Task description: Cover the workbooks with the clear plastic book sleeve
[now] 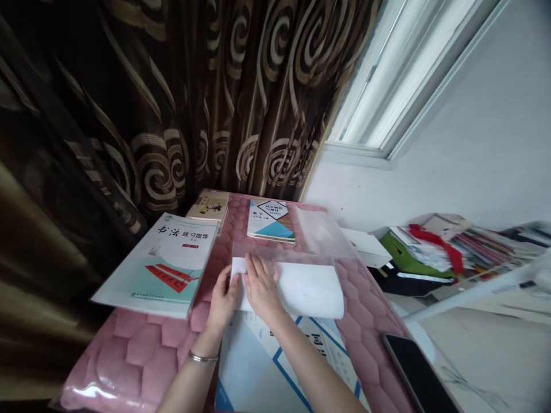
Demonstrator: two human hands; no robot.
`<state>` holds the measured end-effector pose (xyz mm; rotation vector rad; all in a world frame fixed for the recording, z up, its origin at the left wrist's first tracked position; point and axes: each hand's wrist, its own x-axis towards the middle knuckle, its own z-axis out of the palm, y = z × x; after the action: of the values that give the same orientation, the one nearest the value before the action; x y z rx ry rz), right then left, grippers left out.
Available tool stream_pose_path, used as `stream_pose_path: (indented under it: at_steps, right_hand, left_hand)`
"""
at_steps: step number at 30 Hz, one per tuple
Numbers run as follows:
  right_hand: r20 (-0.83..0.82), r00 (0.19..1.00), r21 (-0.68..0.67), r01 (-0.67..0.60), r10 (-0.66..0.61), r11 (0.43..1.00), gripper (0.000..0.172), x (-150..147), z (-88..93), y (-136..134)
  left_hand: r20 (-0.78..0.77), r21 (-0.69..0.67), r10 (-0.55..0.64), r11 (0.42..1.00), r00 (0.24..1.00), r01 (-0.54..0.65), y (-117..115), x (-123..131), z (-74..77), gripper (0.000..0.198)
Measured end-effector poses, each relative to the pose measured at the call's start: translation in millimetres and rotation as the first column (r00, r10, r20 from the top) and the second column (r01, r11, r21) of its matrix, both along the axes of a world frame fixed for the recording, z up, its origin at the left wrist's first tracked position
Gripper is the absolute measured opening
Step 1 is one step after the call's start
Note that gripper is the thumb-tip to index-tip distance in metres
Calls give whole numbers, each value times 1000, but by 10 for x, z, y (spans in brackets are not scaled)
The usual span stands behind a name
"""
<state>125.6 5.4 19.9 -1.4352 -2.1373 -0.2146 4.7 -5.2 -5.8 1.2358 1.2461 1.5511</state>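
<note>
A large book (253, 367) with a blue and white cover lies beneath my forearms. Across its far part rests a white paper flap (310, 289), its right end curving up slightly. My left hand (222, 299), with a bracelet at the wrist, pinches the flap's left edge between thumb and fingers. Pressed flat on the flap is my right hand (262, 287), fingers stretched out and side by side. A strip of clear plastic film (297, 254) shows just beyond the flap. Whether the flap is joined to the book cannot be made out.
On the pink quilted tabletop (142, 350) lie a calligraphy workbook (181, 267) at left, a tan book (209, 205), a maths book (270, 219) and clear plastic (322, 229) at the back. A phone (415, 367) lies at right, near piled papers (430, 249). A patterned curtain (241, 103) hangs behind.
</note>
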Motion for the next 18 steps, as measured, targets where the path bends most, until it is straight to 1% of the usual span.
stream_pose_path:
  at_steps: [4, 6, 9, 12, 14, 18]
  right_hand:
    - [-81, 993, 44, 87, -83, 995, 42, -61, -10, 15]
    - [-118, 984, 47, 138, -131, 989, 39, -96, -2, 16]
    - [-170, 971, 44, 176, -166, 983, 35, -135, 27, 14]
    - [-247, 956, 64, 179, -158, 982, 31, -154, 58, 22]
    - [-309, 941, 85, 173, -139, 981, 30, -161, 70, 36]
    - [-412, 905, 117, 173, -111, 978, 32, -168, 79, 82]
  left_hand:
    - [-5, -1, -7, 1000, 1000, 7, -8, -5, 6, 44]
    - [-6, -5, -12, 1000, 1000, 12, -16, -8, 16, 46]
    - [4, -13, -36, 999, 999, 36, -39, -11, 36, 46]
    - [53, -37, -54, 998, 997, 56, -68, -24, 36, 46]
    - [104, -49, -48, 997, 993, 53, -82, -45, 11, 44]
    - [172, -59, -25, 998, 985, 36, -82, -113, -63, 30]
